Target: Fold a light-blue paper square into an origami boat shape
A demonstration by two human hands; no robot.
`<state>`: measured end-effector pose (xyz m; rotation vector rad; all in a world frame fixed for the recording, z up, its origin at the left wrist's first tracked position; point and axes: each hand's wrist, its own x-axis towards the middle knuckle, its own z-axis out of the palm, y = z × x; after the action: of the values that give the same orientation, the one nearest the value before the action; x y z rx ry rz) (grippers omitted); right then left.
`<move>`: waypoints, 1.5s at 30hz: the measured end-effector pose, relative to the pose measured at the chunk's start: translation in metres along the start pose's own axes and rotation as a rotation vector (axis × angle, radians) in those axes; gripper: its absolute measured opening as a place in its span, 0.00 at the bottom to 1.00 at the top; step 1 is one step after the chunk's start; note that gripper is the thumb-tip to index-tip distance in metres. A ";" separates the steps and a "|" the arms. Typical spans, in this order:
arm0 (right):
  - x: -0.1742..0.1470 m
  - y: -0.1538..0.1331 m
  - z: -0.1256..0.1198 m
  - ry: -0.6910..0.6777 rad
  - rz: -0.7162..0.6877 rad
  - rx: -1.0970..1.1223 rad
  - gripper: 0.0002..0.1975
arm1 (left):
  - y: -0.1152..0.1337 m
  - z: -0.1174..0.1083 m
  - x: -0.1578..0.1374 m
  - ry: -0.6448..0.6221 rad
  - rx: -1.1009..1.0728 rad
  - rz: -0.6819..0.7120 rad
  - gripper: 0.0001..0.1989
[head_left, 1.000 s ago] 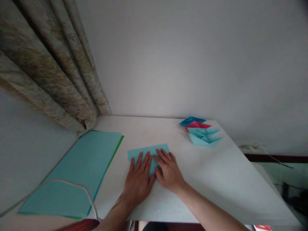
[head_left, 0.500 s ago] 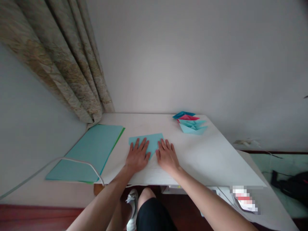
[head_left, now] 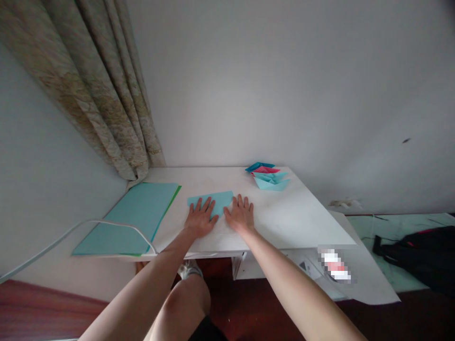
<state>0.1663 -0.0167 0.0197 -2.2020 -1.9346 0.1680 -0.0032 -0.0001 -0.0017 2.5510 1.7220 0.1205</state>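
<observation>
A folded sheet of light blue paper (head_left: 221,200) lies flat on the white table (head_left: 284,222), its straight long edge toward the wall. My left hand (head_left: 201,219) rests palm down on its left and middle part, fingers spread. At its right end is my right hand (head_left: 241,213), also flat with fingers apart, touching the paper's right edge or the table beside it. The lower part of the paper is hidden under my hands. Neither hand grips anything.
Paper boats stand at the back right: dark blue (head_left: 260,166), red (head_left: 266,170) and light blue (head_left: 272,182). Large light blue sheets (head_left: 124,220) lie at the left over green paper, crossed by a white cable (head_left: 106,221). A curtain (head_left: 106,94) hangs at the back left.
My right hand has slid outward over the paper's right edge, while my left hand stays spread on it. The whole view has shifted, with more of the floor and the black bag showing.
</observation>
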 end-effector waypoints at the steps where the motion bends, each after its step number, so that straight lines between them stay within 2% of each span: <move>1: 0.001 -0.001 0.000 -0.001 0.008 0.002 0.36 | 0.000 0.000 0.000 -0.006 0.000 -0.002 0.32; 5: -0.001 -0.004 -0.001 0.002 0.014 -0.005 0.38 | 0.000 -0.003 -0.001 -0.020 -0.003 0.011 0.33; 11: -0.008 -0.004 0.002 -0.075 -0.129 -0.014 0.44 | 0.000 -0.007 -0.004 -0.030 -0.006 0.017 0.31; 19: 0.003 -0.003 -0.001 -0.068 -0.072 0.023 0.40 | 0.003 -0.007 -0.002 -0.001 -0.002 -0.009 0.31; 21: 0.005 -0.001 -0.001 -0.079 -0.038 0.022 0.41 | 0.007 -0.006 -0.006 0.006 0.012 -0.014 0.30; 24: 0.002 0.008 -0.002 -0.093 -0.038 0.006 0.49 | 0.016 -0.009 -0.020 -0.022 0.023 -0.024 0.29; 26: -0.005 0.016 -0.002 -0.103 -0.111 0.003 0.53 | 0.021 -0.017 -0.033 -0.057 0.031 -0.017 0.31; 30: -0.019 0.028 -0.005 -0.108 -0.226 -0.001 0.57 | 0.026 -0.044 -0.054 -0.257 0.018 0.053 0.33; 34: -0.026 0.029 -0.004 -0.107 -0.216 -0.025 0.56 | 0.047 -0.063 -0.069 -0.358 0.052 0.111 0.34; 37: -0.032 0.027 -0.002 -0.085 -0.201 -0.056 0.54 | 0.071 -0.063 -0.078 -0.447 0.010 0.131 0.42; 39: -0.037 0.026 -0.001 -0.057 -0.209 -0.078 0.50 | 0.079 -0.059 -0.081 -0.447 0.000 0.162 0.45; 41: -0.042 0.025 -0.002 -0.026 -0.230 -0.099 0.44 | 0.076 -0.052 -0.084 -0.406 0.014 0.211 0.49; 45: -0.046 0.026 -0.004 0.018 -0.228 -0.120 0.40 | 0.046 -0.035 -0.092 -0.302 -0.120 0.343 0.49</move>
<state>0.1861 -0.0652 0.0155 -2.0226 -2.2188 -0.0033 0.0018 -0.1028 0.0348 2.5882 1.1331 -0.1356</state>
